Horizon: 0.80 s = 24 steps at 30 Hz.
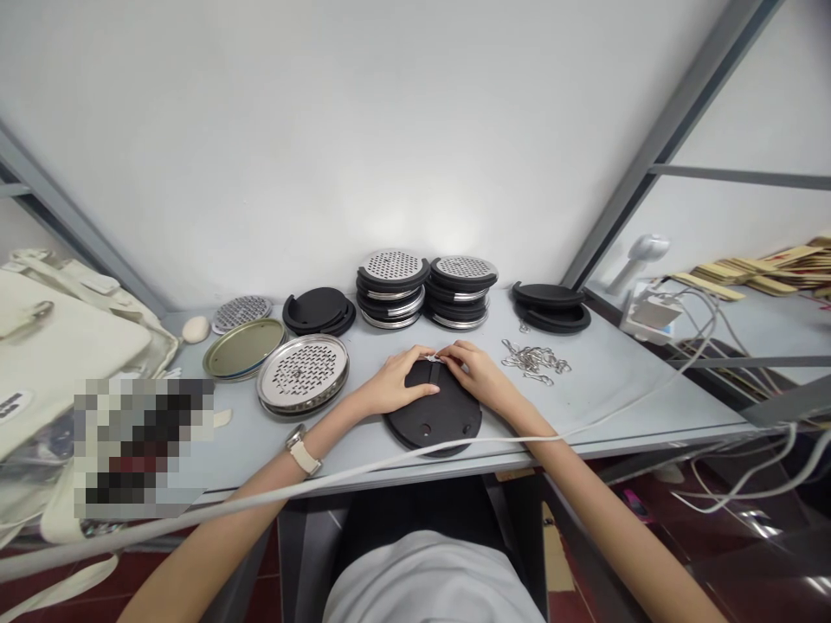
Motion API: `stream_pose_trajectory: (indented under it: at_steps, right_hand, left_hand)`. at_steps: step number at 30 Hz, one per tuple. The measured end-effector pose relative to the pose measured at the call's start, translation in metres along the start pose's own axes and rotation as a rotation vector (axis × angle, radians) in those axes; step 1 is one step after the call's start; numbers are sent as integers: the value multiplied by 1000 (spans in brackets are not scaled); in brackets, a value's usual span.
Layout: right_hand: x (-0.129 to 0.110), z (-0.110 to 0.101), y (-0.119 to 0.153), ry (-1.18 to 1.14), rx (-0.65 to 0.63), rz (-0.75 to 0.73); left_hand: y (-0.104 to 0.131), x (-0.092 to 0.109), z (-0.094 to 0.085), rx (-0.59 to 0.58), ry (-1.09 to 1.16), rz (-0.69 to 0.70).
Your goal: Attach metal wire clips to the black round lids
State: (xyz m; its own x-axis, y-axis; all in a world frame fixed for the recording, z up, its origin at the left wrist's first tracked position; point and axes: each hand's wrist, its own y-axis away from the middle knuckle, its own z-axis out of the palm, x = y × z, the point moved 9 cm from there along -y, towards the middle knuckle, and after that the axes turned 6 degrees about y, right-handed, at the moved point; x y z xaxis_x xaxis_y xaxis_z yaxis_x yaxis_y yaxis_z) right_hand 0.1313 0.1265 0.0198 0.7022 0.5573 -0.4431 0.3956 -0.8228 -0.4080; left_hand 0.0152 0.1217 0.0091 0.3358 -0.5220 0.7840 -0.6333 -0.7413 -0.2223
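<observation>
A black round disc (447, 415) with a raised strip and a small hole lies near the front edge of the desk. My left hand (401, 382) grips its left side, the thumb laid across the top face. At the disc's far edge, the fingertips of my right hand (473, 372) pinch a small shiny metal hook (434, 357); the left fingertips touch it too. Fingers partly cover the hook. To the right of my right hand lies a loose pile of wire hooks (536, 359).
Two stacks of perforated metal plates and black discs (393, 290) stand against the wall. Further black discs (550, 307) lie at right. Left are a perforated round tin (304, 374) and a gold lid (243, 349). A white cable (363, 472) crosses before my forearms.
</observation>
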Motion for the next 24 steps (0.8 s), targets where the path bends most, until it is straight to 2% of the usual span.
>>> stream_pose_trajectory:
  at_steps: [24]
  right_hand:
    - [3, 1, 0, 13, -2, 17]
  left_hand:
    - [0, -4, 1, 0, -31, -20]
